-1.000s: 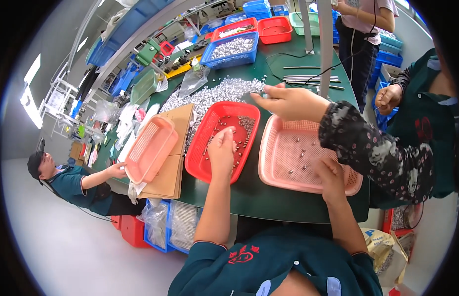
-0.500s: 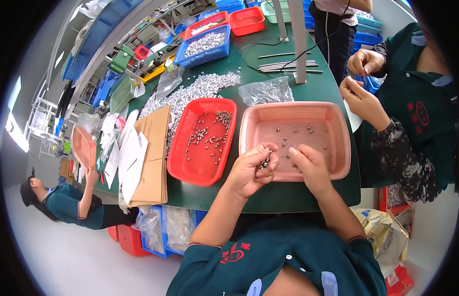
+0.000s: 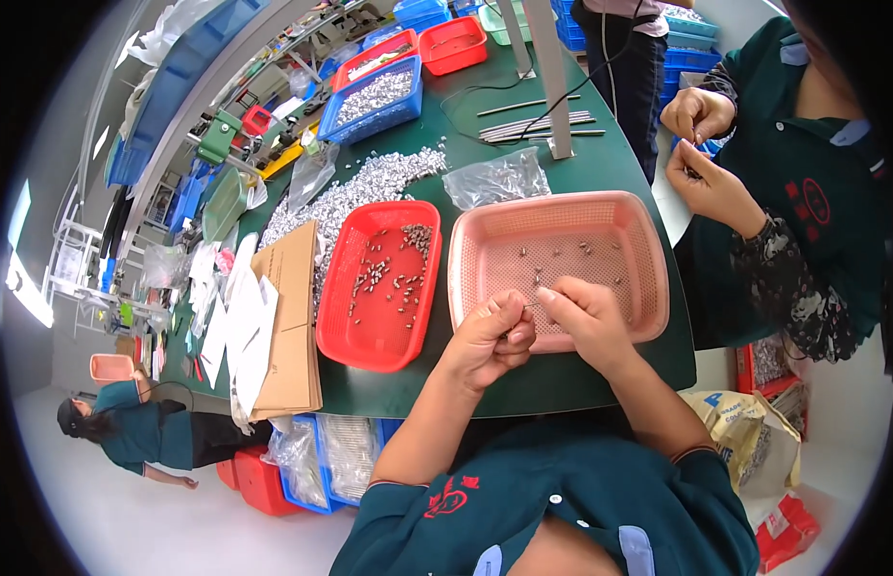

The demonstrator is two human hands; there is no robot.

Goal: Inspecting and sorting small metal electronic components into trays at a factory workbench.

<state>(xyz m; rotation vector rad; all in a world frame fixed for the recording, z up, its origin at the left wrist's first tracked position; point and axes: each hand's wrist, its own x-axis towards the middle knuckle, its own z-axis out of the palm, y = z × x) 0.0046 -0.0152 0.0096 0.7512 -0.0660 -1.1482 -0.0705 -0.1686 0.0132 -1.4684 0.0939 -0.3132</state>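
Note:
Over the near edge of a pink basket [image 3: 658, 288], my left hand [image 3: 492, 341] is closed, thumb against its curled index finger. A small metal part shows dark between its fingers. Beside it, my right hand [image 3: 592, 324] pinches with thumb and forefinger, its tips almost meeting the left thumb. Something thin seems to lie between the two pinches, too small to make out. Several small metal parts [image 3: 585, 248] lie scattered on the pink basket's mesh floor. To the left, a red basket [image 3: 370, 331] holds more of these small cylindrical metal parts [image 3: 373, 276].
A heap of shiny silver parts [image 3: 370, 187] spreads behind the red basket, near cardboard [image 3: 291, 317] and papers. A clear plastic bag [image 3: 497, 180], metal rods [image 3: 538, 129] and a metal post [image 3: 552, 86] stand beyond. A co-worker's hands [image 3: 701, 144] are at right.
My hands have come together, the right moving left to the left hand's fingertips. The left fingers have closed further over the metal parts. At far left, a person with a basket has moved farther off.

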